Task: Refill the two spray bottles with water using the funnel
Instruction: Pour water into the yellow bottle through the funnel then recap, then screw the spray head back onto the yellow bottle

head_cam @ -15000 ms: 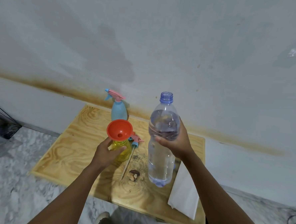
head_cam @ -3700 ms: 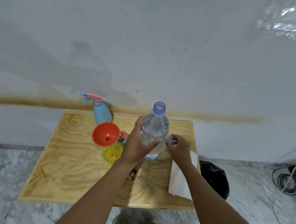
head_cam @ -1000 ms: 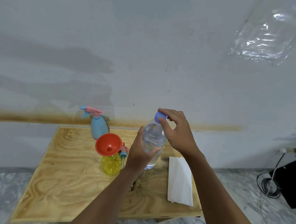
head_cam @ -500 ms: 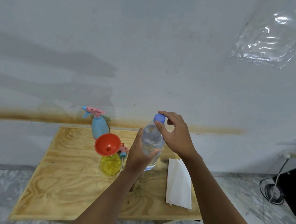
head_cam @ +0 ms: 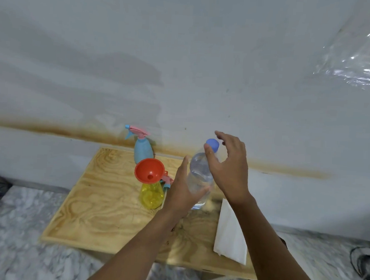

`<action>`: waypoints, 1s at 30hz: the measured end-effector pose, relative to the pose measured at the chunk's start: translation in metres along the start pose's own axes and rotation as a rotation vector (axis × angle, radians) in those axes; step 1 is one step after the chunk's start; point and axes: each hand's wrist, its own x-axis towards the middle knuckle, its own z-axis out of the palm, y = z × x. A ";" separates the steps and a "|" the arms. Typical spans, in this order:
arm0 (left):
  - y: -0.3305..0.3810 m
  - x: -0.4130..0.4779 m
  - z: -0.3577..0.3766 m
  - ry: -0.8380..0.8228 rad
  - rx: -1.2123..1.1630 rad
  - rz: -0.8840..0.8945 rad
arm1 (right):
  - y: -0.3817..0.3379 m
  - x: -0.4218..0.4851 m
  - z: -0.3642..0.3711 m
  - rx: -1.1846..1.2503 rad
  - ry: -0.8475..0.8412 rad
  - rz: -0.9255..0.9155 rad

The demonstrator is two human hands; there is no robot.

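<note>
Head view: our left hand [head_cam: 182, 193] wraps the water bottle [head_cam: 199, 175], likely steadying it, our right hand [head_cam: 230, 170] hovers slack-fingered, empty, by its blue cap [head_cam: 212, 144]; left of that grip, the funnel [head_cam: 148, 171] sits in the yellow spray bottle [head_cam: 151, 195].

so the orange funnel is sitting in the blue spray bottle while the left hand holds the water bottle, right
Not quite. The head view shows the orange funnel sitting in the yellow spray bottle; the blue spray bottle stands behind it with its trigger head on. The left hand does hold the water bottle.
</note>
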 end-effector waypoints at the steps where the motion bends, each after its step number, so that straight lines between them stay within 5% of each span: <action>1: -0.003 -0.005 -0.005 0.001 0.016 0.006 | -0.005 -0.001 0.002 -0.045 0.071 -0.066; 5: -0.042 -0.033 -0.032 0.061 0.281 0.172 | -0.029 -0.012 0.021 -0.132 0.229 -0.416; 8: -0.080 -0.048 -0.061 0.159 0.416 0.227 | -0.037 -0.027 0.052 -0.046 -0.032 -0.496; 11: -0.109 -0.043 -0.086 0.283 0.388 0.070 | -0.027 -0.044 0.089 -0.232 -0.388 -0.340; 15: -0.117 -0.018 -0.101 0.168 0.275 -0.165 | -0.010 -0.059 0.120 -0.464 -0.493 -0.302; 25: -0.124 0.012 -0.090 0.060 0.129 -0.035 | 0.001 -0.061 0.132 -0.425 -0.318 -0.370; 30: -0.126 0.016 -0.096 0.082 0.140 0.000 | -0.002 -0.058 0.115 -0.177 -0.107 -0.142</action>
